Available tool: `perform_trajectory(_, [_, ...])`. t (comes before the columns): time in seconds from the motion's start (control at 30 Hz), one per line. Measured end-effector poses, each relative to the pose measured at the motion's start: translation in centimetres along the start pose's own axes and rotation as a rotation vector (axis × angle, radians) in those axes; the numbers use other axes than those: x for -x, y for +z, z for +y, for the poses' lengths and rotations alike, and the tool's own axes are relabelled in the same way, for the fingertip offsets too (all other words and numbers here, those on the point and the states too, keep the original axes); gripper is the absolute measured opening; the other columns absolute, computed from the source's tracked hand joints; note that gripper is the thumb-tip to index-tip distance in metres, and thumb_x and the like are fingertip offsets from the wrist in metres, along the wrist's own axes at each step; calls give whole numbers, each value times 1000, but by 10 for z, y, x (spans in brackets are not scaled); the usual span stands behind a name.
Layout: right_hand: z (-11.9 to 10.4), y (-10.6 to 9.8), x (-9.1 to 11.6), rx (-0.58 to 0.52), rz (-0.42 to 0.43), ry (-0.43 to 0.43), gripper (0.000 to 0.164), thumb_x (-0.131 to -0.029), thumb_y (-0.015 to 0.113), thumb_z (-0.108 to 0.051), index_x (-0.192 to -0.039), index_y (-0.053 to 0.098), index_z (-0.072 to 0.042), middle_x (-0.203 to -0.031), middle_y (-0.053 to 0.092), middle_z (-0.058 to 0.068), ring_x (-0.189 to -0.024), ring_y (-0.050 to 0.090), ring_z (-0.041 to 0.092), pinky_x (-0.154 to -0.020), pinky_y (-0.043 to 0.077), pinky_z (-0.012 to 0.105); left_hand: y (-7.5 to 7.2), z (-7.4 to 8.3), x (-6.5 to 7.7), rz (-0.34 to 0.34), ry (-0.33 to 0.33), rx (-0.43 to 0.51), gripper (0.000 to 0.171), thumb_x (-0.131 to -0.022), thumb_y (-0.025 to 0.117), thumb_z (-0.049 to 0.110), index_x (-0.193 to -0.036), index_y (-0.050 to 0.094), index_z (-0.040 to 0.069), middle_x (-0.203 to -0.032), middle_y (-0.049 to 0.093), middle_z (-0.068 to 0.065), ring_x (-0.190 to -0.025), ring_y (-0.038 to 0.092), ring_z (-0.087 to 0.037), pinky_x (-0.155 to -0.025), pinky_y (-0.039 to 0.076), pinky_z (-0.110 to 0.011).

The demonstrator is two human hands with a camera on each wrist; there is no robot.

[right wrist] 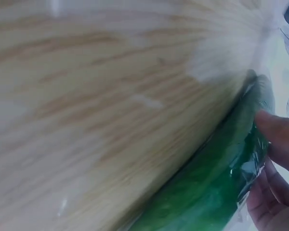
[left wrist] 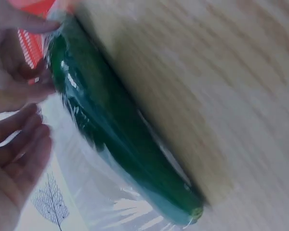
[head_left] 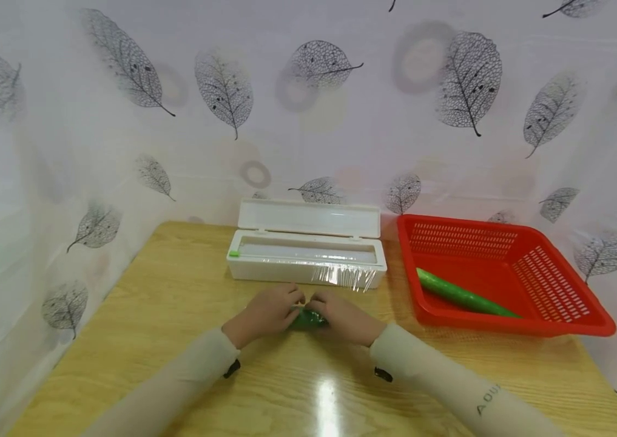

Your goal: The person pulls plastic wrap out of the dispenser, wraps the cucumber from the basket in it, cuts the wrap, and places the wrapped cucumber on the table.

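A dark green cucumber [left wrist: 125, 125], covered in glossy clear cling film, lies on the wooden table between the two hands. In the left wrist view its length runs slantwise, one end near the bottom right. My left hand [head_left: 269, 311] is at its far side, the fingers [left wrist: 26, 154] loosely bent next to the film. From the other side my right hand [head_left: 345, 317] holds the wrapped cucumber, with the thumb [right wrist: 279, 130] pressed on its upper side and the other fingers behind. In the head view the hands hide most of the cucumber.
Behind the hands stands a white cling film box [head_left: 286, 270], lid raised, film hanging over its front. A red slotted basket [head_left: 505, 328] at the right contains another long green cucumber [head_left: 461, 294]. Leaf-patterned sheeting [head_left: 313, 139] rises behind the table [head_left: 166, 309].
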State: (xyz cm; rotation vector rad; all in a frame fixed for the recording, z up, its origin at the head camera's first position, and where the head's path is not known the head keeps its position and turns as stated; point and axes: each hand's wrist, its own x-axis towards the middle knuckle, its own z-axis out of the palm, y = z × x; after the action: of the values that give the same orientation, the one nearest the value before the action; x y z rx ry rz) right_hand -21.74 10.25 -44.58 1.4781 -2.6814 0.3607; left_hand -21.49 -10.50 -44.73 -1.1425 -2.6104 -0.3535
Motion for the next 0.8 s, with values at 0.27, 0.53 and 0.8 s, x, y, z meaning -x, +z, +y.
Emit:
perform_trajectory(0.27, [4, -3, -5, -145, -68, 117, 45, -75, 77, -7, -116, 59, -5, -106, 57, 7, -97, 57, 17, -84, 53, 29, 9, 3, 2, -154, -74, 17, 44, -71, 81, 20, -106, 57, 7, -96, 57, -2, -84, 58, -12, -74, 54, -28])
perform_trajectory(0.53, [7, -5, -5, -120, -116, 172, 47, -76, 77, -8, -118, 57, -4, -113, 56, 8, -102, 56, 19, -87, 52, 32, 13, 0, -7, -233, -123, 20, 49, -68, 83, 16, -105, 52, 9, -100, 58, -3, -92, 58, -16, -81, 54, -31])
perform_trajectory(0.8, [11, -6, 2, -67, -103, 227, 47, -75, 77, -6, -118, 59, -5, -106, 56, 7, -94, 55, 17, -82, 53, 32, 10, -4, -11, -290, -168, 60, 43, -71, 82, 18, -104, 56, 9, -103, 61, -3, -95, 59, -17, -84, 53, -33])
